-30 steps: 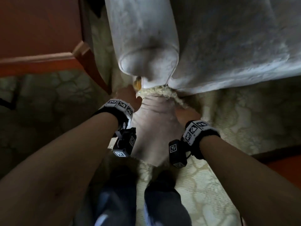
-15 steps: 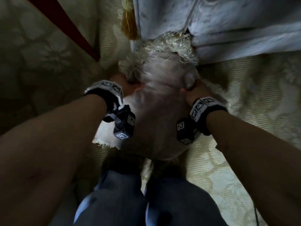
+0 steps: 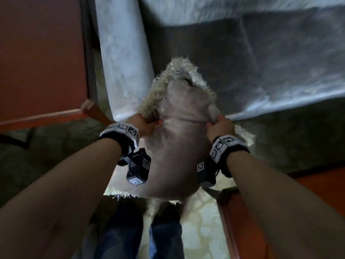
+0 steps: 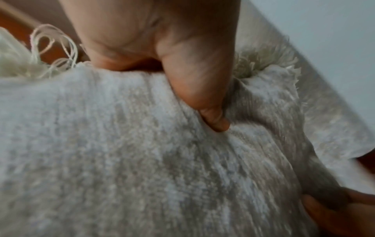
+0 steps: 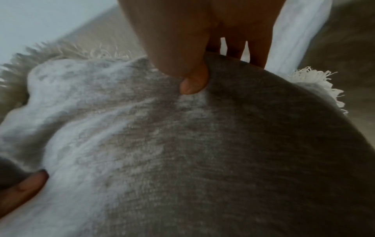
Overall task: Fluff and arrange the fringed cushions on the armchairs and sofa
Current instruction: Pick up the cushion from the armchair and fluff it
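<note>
A pale grey cushion [image 3: 177,152] with a cream fringe hangs in the air in front of a grey armchair [image 3: 261,58]. My left hand [image 3: 143,122] grips its left edge, thumb pressed into the fabric [image 4: 213,118]. My right hand [image 3: 220,126] grips the right edge, thumb on the front [image 5: 192,85] and fingers behind. In the left wrist view the cushion [image 4: 142,160] fills the frame; in the right wrist view the cushion [image 5: 182,152] does the same, with fringe at its rim. The far fringe points toward the armchair seat.
The armchair's rolled armrest [image 3: 123,53] stands left of the cushion. A reddish wooden table [image 3: 37,53] is at the far left, and another red wooden edge [image 3: 242,230] at lower right. A patterned cream carpet [image 3: 201,230] lies underfoot, beside my legs in blue trousers [image 3: 164,240].
Both hands have lifted the cushion up from near the floor toward the armchair seat. The head view has tilted up, showing the seat and armrest again.
</note>
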{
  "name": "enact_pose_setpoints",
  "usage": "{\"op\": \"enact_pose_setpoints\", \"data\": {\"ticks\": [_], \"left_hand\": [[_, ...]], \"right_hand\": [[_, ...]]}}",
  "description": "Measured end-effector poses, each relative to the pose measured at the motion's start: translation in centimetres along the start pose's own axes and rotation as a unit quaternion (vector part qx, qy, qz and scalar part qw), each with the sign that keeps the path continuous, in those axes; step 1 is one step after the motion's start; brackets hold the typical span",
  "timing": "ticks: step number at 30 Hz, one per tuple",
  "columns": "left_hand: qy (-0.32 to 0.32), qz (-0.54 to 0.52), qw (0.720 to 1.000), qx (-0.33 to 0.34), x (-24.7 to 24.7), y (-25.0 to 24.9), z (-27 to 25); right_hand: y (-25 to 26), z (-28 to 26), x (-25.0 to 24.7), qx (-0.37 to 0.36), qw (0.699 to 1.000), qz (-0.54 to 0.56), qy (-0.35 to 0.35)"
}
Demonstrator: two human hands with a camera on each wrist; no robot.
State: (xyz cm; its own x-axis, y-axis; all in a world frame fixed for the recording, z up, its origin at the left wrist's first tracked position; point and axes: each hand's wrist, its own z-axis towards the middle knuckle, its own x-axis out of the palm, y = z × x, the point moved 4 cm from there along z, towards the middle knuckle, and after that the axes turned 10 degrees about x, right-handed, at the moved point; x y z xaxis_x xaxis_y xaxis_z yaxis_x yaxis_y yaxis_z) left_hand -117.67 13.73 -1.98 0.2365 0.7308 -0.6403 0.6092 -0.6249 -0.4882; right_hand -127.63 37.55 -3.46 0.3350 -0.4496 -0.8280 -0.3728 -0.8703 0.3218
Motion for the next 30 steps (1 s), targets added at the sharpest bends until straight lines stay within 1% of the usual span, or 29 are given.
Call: {"op": "enact_pose_setpoints", "data": {"ticks": [4,7,10,11,13,15,17,19,21,22,23,24,26,28,30], "left_hand": [[-0.085,-0.009,0.994,0.071,-9.4,-10.8,-2.9],[-0.134,-0.013,0.982,0.129,-15.0,-17.9,-3.9],[-0.195,-0.019,0.968,0.155,-19.7,-23.1,-3.0],[-0.210,-0.021,0.965,0.152,-21.1,-24.3,-2.3],[-0.228,-0.030,0.961,0.153,-23.4,-25.8,0.2],[-0.239,-0.030,0.959,0.148,-25.3,-26.6,3.4],[-0.246,-0.038,0.959,0.135,-27.4,-26.8,7.8],[-0.247,-0.041,0.961,0.118,-29.3,-26.6,13.1],[-0.246,-0.035,0.965,0.087,-30.8,-26.1,18.5],[-0.246,-0.028,0.966,0.072,-31.1,-25.2,20.9],[-0.242,-0.030,0.968,0.050,-31.4,-24.3,22.8],[-0.245,-0.038,0.968,0.023,-31.6,-22.9,25.1],[-0.247,-0.022,0.969,-0.011,-31.3,-20.5,30.1],[-0.235,-0.001,0.972,-0.007,-30.4,-20.4,33.1],[-0.244,0.008,0.970,0.014,-30.3,-23.4,33.9]], "right_hand": [[6.1,0.4,-14.0,-0.058,0.996,0.044,-0.054],[10.0,0.7,-23.1,-0.097,0.986,0.069,-0.114],[14.0,1.9,-29.8,-0.119,0.972,0.098,-0.176],[15.4,2.5,-31.4,-0.127,0.967,0.097,-0.197],[18.5,4.2,-33.6,-0.144,0.960,0.060,-0.234],[22.1,6.3,-35.0,-0.171,0.952,0.030,-0.252],[26.5,9.4,-35.9,-0.216,0.940,0.042,-0.262],[30.8,13.1,-35.8,-0.257,0.927,0.061,-0.266],[35.2,17.8,-34.7,-0.291,0.920,0.076,-0.252],[36.8,20.1,-33.4,-0.295,0.926,0.081,-0.220],[38.3,22.2,-31.8,-0.292,0.938,0.053,-0.176],[39.7,24.0,-29.9,-0.293,0.947,-0.001,-0.133],[41.4,27.1,-26.9,-0.290,0.947,-0.117,-0.079],[41.3,29.3,-25.2,-0.263,0.952,-0.152,-0.048],[41.1,31.4,-24.3,-0.248,0.955,-0.160,-0.035]]}}
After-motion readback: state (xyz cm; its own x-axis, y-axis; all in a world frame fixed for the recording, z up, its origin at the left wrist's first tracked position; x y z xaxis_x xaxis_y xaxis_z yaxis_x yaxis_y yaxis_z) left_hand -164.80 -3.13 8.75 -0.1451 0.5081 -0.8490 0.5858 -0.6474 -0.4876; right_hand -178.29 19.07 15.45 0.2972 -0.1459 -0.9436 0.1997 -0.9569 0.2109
